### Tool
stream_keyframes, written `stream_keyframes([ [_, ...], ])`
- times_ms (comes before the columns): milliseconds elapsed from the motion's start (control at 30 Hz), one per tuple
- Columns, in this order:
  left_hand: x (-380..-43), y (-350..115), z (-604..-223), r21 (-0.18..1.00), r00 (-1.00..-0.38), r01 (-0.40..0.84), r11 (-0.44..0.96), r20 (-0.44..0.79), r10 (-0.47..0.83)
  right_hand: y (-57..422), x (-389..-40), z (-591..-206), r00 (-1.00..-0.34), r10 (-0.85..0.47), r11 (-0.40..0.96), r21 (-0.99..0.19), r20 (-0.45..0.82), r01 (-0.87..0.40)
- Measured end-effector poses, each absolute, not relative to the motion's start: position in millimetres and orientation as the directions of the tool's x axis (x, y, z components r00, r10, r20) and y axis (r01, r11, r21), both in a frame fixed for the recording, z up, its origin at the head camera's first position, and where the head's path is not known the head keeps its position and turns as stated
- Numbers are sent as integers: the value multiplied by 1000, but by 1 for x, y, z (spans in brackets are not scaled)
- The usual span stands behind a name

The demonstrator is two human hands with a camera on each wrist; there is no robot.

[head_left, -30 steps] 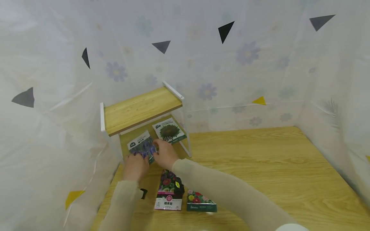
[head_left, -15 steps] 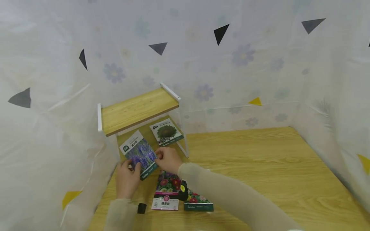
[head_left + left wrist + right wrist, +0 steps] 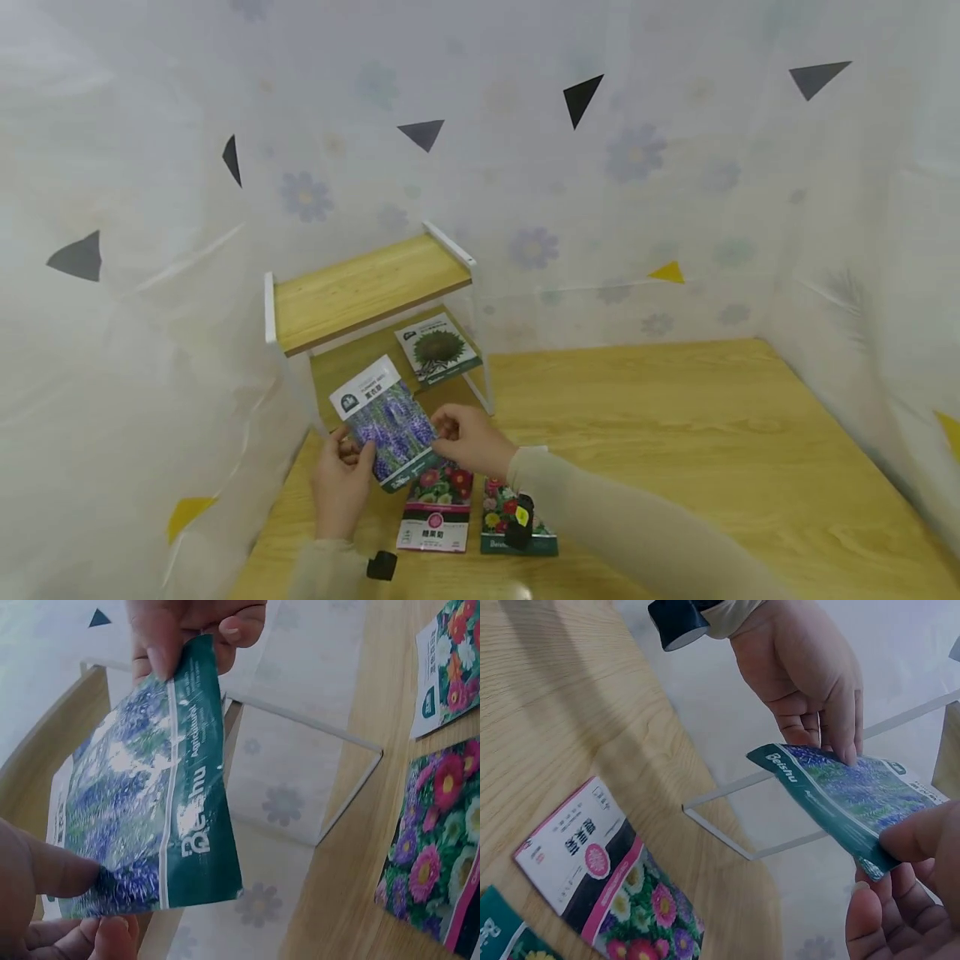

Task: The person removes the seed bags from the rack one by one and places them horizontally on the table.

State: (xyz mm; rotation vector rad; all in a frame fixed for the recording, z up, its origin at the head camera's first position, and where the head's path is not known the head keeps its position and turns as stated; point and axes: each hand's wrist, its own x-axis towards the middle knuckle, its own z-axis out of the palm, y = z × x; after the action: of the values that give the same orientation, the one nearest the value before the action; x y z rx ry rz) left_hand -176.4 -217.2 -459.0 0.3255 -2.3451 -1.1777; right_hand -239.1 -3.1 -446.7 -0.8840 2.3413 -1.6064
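Both hands pinch a seed packet with purple lavender flowers (image 3: pixel 393 425), held tilted in front of the small shelf (image 3: pixel 375 292). My left hand (image 3: pixel 341 483) grips its left edge, thumb on the printed face and fingers beneath. At the opposite edge my right hand (image 3: pixel 472 442) pinches it the same way, as the left wrist view shows with the packet's green end (image 3: pixel 202 817) towards the camera. A sunflower seed packet (image 3: pixel 438 346) lies on the shelf's lower board, at its right side.
On the table (image 3: pixel 675 450), a pink-banded flower seed packet (image 3: pixel 435 525) lies below the hands, partly covered by the lavender one. Right of it is a green-edged flower packet (image 3: pixel 517 542), overlapped by the right wrist's black camera. White plastic sheeting (image 3: pixel 720 208) walls the table.
The lavender packet has come off the shelf's lower board, towards me and slightly right, in both hands. The left hand's thumb and fingers have shifted to its left edge.
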Motion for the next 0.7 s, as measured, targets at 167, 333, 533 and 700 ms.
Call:
stream_keyframes([
  [167,-170,-202,-460,797,-877,82,598,342,-337,23,-235,-452,-786,-589,219,-900,186,-377],
  [333,-167,-186,-457,823,-924,154,547,316,-215,44,-230,-449,-783,-594,230,-894,184,-384],
  [533,-166,-170,-453,854,-948,171,492,279,-154,65,-230,-448,-788,-584,226,-894,194,-388],
  [700,-164,-155,-453,844,-950,214,493,297,-97,83,-229,-449,-794,-570,225,-889,212,-398],
])
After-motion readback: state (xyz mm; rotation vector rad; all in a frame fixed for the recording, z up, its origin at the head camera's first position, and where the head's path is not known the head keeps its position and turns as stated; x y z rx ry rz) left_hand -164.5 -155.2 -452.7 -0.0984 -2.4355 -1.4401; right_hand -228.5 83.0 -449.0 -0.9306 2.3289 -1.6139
